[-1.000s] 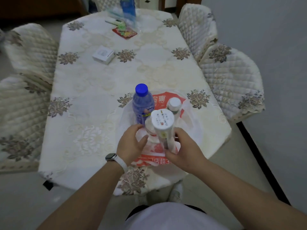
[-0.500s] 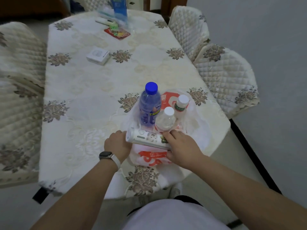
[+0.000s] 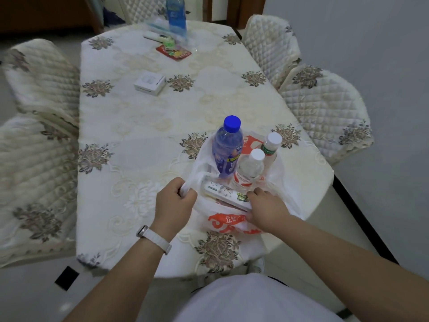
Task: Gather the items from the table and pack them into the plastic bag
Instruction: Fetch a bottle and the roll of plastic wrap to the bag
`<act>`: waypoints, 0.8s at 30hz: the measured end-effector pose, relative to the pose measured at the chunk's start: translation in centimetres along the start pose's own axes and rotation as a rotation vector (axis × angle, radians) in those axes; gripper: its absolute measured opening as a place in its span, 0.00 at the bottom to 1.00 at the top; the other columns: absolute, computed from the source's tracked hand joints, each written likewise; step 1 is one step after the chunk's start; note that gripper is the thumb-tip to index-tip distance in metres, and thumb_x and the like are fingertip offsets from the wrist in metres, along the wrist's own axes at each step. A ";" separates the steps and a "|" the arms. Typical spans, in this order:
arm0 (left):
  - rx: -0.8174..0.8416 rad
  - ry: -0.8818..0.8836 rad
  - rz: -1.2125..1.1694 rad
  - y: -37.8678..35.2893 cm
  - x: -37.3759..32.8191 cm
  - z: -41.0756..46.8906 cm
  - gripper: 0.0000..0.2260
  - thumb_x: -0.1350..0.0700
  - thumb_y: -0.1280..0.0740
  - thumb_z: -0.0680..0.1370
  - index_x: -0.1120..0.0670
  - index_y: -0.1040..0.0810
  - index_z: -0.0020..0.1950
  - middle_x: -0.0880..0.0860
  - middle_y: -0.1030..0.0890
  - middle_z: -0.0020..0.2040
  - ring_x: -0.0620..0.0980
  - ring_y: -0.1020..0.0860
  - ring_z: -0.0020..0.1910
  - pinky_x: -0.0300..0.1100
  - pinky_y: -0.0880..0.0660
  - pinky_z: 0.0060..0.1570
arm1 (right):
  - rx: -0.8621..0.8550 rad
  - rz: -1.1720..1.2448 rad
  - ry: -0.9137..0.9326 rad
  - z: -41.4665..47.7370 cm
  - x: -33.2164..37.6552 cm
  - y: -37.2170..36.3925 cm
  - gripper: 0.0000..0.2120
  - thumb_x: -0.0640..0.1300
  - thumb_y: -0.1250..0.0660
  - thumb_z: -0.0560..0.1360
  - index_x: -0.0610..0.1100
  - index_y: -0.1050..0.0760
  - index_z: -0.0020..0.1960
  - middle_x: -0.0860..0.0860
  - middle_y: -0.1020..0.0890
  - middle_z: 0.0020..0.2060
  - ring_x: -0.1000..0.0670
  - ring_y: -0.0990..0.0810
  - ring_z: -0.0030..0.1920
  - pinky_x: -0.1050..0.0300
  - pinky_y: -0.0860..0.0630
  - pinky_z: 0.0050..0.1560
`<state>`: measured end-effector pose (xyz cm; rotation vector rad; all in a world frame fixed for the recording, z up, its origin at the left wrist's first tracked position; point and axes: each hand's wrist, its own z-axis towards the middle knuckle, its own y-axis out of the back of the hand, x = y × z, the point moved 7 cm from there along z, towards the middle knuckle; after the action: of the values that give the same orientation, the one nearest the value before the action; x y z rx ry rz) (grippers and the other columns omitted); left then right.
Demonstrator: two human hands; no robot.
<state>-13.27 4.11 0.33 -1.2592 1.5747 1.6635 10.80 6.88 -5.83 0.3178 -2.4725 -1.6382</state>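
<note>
Here, your left hand (image 3: 175, 201) pinches the bag (image 3: 228, 224) by its handle; just right of it, your right hand (image 3: 267, 209) curls round a tube (image 3: 224, 194) inside.

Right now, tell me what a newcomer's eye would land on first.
The plastic bag at the near right edge of the table, with a blue-capped bottle and two white-capped bottles standing in it. The left hand grips its handle; the right hand is at a long white box lying inside. Farther off, a small white box sits mid-table.
</note>
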 end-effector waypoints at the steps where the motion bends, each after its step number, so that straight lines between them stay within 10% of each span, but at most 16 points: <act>1: -0.005 -0.011 -0.010 0.2 -0.2 0.0 0.14 0.64 0.34 0.73 0.62 0.39 0.35 0.53 0.38 0.31 0.45 0.41 0.28 0.39 0.44 0.27 | 0.013 0.021 0.001 0.2 0.0 -0.1 0.20 0.54 0.36 0.74 0.44 0.30 0.62 0.46 0.26 0.54 0.44 0.25 0.53 0.51 0.26 0.47; 12: 0.054 -0.015 0.166 0.4 1.3 0.1 0.03 0.57 0.32 0.74 0.53 0.25 0.45 0.53 0.22 0.40 0.52 0.25 0.38 0.51 0.26 0.40 | -0.001 0.211 -0.016 -0.2 -0.8 -0.4 0.19 0.56 0.39 0.75 0.46 0.26 0.60 0.48 0.25 0.50 0.45 0.23 0.49 0.50 0.24 0.46; 18: -0.002 -0.067 0.240 -0.2 0.4 -2.3 0.25 0.53 0.30 0.75 0.50 0.32 0.71 0.49 0.26 0.65 0.49 0.26 0.61 0.49 0.24 0.56 | -0.096 0.208 0.083 -2.7 -1.9 0.6 0.19 0.55 0.40 0.76 0.46 0.27 0.62 0.48 0.24 0.53 0.45 0.24 0.52 0.51 0.25 0.49; 24: -0.103 -0.129 0.391 -0.3 -2.0 -5.8 0.28 0.53 0.30 0.77 0.54 0.35 0.75 0.53 0.31 0.72 0.52 0.33 0.71 0.46 0.33 0.67 | -0.203 0.166 0.208 -5.1 -3.7 2.2 0.19 0.56 0.41 0.76 0.47 0.24 0.60 0.50 0.22 0.51 0.46 0.23 0.51 0.50 0.24 0.48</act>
<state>-10.55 -0.96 2.57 -0.9077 1.7553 2.0430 15.39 4.19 -1.86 0.2354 -2.1021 -1.6753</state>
